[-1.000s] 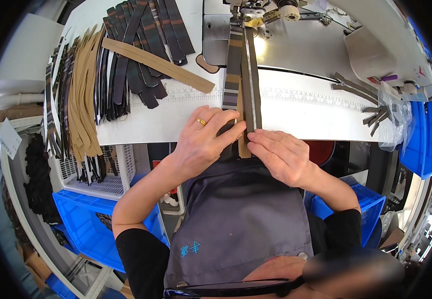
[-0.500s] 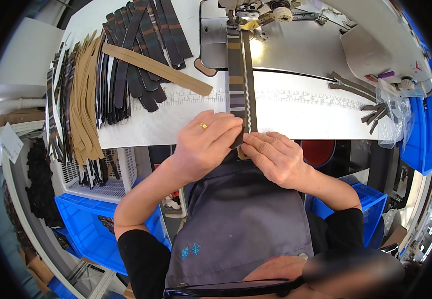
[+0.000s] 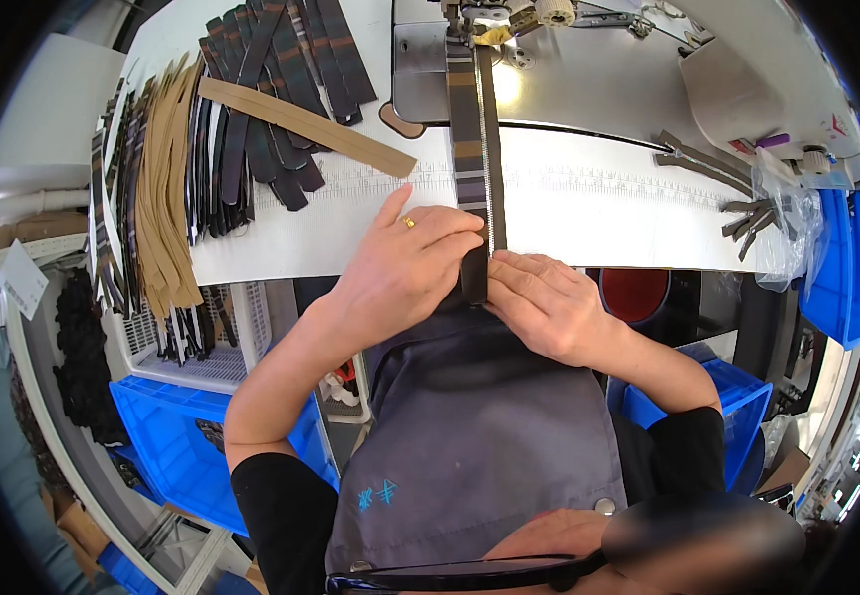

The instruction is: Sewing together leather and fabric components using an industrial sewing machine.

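Note:
A long dark fabric strip with brown and grey stripes (image 3: 469,159) runs from the sewing machine's needle area (image 3: 494,38) toward me. Along its right side lies a zipper (image 3: 487,129) with silvery teeth on dark tape. My left hand (image 3: 412,253), a gold ring on one finger, is closed at the strip's left edge near the table front, its little finger raised. The thumb is mostly hidden. My right hand (image 3: 549,302) pinches the zipper tape and strip edge just right of the teeth. The strip's lower end hangs past the table edge between my hands.
Left on the white table (image 3: 350,233) lie piles of dark striped strips (image 3: 286,99) and tan strips (image 3: 162,188), one tan strip (image 3: 311,127) slanting across. Zipper pieces (image 3: 702,164) and a clear plastic bag (image 3: 787,218) are at right. Blue bins (image 3: 167,436) stand below.
My left hand's little finger has lifted away from the others, and the strip's loose end now hangs straighter between my hands. My right hand stays at the zipper. The whole view has shifted slightly.

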A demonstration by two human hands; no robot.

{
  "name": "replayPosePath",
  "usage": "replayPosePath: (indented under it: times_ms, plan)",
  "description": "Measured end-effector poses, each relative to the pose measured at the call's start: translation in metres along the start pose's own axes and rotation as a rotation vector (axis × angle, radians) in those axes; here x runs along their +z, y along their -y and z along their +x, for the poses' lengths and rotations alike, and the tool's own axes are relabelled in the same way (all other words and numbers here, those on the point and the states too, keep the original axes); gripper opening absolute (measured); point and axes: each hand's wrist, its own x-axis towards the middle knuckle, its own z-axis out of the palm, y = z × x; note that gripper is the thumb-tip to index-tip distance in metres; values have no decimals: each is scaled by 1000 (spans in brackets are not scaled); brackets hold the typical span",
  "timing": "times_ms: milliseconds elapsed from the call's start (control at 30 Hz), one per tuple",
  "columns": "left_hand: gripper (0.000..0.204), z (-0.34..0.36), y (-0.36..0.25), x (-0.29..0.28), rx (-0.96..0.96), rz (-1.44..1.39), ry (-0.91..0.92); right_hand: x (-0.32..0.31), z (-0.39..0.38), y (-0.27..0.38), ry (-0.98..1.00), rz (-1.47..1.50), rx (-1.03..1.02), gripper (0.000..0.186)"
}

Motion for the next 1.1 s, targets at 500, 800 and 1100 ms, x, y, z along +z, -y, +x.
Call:
replayPosePath:
  times_ms: [500,800,1100]
  plan:
    - [21,-1,8,9,20,-29,-110,-11,5,-30,197,194,85,41]
    - [23,-4,11,13,47,-51,-139,-7,5,-32,145,161,57,44]
    - [30,57,49,-7,-76,218,-173,-10,6,-39,205,174,11,48]
